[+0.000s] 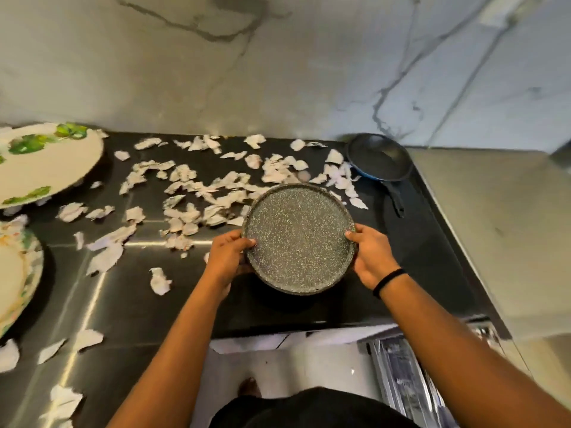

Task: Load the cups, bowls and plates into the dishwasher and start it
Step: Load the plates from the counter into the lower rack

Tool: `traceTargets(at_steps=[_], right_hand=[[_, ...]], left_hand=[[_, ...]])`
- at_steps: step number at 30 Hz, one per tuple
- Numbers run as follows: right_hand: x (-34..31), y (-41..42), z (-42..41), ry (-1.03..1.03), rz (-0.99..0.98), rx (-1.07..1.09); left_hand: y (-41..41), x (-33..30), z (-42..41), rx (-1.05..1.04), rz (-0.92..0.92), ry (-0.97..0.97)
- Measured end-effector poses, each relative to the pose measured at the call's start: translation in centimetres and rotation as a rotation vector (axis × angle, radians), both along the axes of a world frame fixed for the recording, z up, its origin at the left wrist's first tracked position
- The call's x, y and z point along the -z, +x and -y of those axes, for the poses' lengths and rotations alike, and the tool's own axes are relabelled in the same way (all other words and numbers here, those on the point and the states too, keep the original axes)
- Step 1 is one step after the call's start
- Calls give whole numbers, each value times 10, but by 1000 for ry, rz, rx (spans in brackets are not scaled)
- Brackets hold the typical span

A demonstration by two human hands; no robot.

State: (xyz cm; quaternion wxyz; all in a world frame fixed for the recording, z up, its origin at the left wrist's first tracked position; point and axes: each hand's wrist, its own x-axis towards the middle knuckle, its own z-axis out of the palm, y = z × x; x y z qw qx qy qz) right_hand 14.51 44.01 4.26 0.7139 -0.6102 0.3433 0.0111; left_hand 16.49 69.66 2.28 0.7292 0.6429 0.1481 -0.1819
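A round grey speckled plate (299, 239) is held just above the black counter (129, 304), tilted slightly toward me. My left hand (227, 257) grips its left rim with the thumb on top. My right hand (372, 257), with a black band on the wrist, grips the right rim the same way. Two large white plates with green leaf patterns lie at the left: one at the back (43, 162), one nearer and cut off by the frame edge (15, 279).
Many torn paper scraps (191, 193) litter the counter behind and left of the plate. A small dark frying pan (379, 160) sits at the back right. A marble wall (278, 63) rises behind. Below the counter edge, an open dishwasher rack (398, 375) shows at the right.
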Motion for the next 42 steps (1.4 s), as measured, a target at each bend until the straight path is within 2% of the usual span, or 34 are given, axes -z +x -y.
traceTargets(at_steps=[7,14,18,24,32,39,42], right_hand=[[0,-105,123,32,22,298],[2,-240,254,105,58,601],[12,-315,310,144,85,768],[44,-407,350,198,160,1011],[87,-468,383,323,86,1378],[109,-480,438,343,-18,1498],[129,-485,463,420,-15,1440]], left_hand=[[-43,-6,141,327,-3,30],[-123,-11,304,572,-27,77],[-173,-2,390,674,-44,132],[-243,23,482,889,-84,201],[-294,47,571,1100,-228,158],[-289,83,680,1080,-381,101],[-287,97,724,1032,-342,61]])
